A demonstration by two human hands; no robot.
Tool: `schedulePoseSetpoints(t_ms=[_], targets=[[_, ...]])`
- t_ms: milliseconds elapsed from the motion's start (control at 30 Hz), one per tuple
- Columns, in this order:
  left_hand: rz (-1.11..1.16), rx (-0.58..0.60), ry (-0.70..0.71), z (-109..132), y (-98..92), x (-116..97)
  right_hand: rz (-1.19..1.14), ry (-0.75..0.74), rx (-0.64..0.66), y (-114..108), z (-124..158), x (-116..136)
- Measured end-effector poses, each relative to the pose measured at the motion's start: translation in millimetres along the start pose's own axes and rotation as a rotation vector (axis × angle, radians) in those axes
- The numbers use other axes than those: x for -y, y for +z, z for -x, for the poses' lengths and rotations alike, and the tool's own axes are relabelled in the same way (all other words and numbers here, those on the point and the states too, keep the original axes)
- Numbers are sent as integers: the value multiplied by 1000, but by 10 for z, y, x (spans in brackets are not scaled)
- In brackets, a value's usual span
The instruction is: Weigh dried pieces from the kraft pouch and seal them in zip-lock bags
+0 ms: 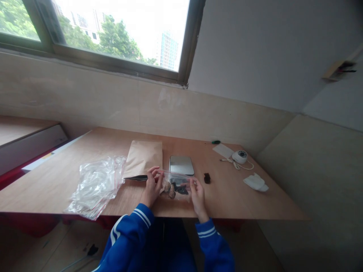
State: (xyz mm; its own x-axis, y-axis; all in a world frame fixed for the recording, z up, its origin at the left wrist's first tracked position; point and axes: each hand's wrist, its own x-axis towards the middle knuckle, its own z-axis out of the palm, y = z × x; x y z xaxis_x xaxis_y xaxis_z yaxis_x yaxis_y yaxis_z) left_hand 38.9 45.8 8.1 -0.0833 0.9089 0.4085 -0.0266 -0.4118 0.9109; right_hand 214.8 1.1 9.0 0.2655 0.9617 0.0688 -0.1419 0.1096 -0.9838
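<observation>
A clear zip bag [183, 176] with a red seal line is stretched between my two hands above the table's front part. Inside it lie several dark and brownish dried pieces [171, 192], whose kind I cannot make out for certain. My left hand [154, 186] pinches the bag's upper left corner, and my right hand [197, 192] grips its upper right side. Just behind the bag is a flat silver kitchen scale [181, 165]. A brown paper bag [145, 155] lies beyond my left hand, its dark mouth facing me.
A pile of clear zip bags [98, 183] spreads over the table's left side. One dark dried piece [207, 178] lies right of the scale. Farther right are a white dome camera [239, 156] with its cable, a crumpled white tissue [256, 182], a white sheet [223, 151] and a green-handled screwdriver [216, 142].
</observation>
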Motion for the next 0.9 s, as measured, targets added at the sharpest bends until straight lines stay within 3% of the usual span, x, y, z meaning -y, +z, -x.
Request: schedulePoseSetpoints(t_ms=[233,600,900], targets=[[11,194,-121,-44,-26,-113,13,-29,-167,-173,-39,-114],[25,264,-186,-50,-48,-152,-21,-17,-268,-172,12,-28],[-34,228,-142,-64,-59,-129,21,-17,-212,-274,-93,-25]])
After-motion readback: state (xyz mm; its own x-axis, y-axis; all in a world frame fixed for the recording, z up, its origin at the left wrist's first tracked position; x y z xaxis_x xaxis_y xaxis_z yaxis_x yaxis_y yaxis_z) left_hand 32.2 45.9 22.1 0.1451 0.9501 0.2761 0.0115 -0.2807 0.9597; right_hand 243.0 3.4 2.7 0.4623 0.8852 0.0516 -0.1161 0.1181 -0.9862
